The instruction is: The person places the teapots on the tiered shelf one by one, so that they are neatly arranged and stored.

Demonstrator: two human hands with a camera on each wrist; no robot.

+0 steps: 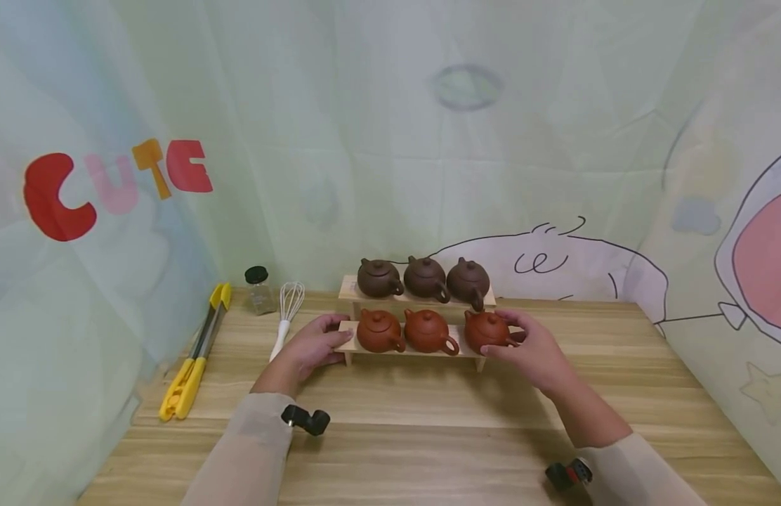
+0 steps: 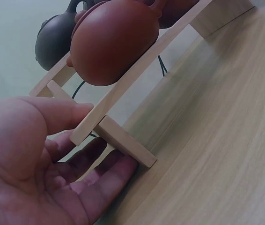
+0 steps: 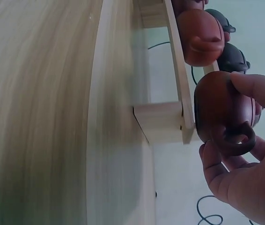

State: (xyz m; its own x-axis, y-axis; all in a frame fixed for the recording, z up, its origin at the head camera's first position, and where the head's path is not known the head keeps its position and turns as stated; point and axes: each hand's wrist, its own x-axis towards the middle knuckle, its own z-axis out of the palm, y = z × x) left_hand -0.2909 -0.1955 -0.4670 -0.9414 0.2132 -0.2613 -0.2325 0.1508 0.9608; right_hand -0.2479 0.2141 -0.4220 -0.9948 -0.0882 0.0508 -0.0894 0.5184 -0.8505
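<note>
A two-step wooden stand (image 1: 455, 335) carries three red-brown clay teapots on its lower step and three dark brown teapots (image 1: 378, 278) on the upper one. My left hand (image 1: 314, 343) grips the left end of the lower step, thumb on top of the board (image 2: 137, 75) and fingers beneath, by its leg. At the opposite end, my right hand (image 1: 531, 350) holds the rightmost red teapot (image 1: 485, 332) between thumb and fingers. In the right wrist view that teapot (image 3: 217, 105) sits at the board's end, its handle toward my palm. The other red teapots (image 1: 379, 331) stand untouched.
Left of the stand lie a white-handled whisk (image 1: 283, 330) and yellow-and-black tongs (image 1: 194, 358). A glass jar (image 1: 260, 294) with a black lid stands near the back edge of the wooden table (image 1: 416, 450). A printed curtain (image 1: 390, 140) hangs behind.
</note>
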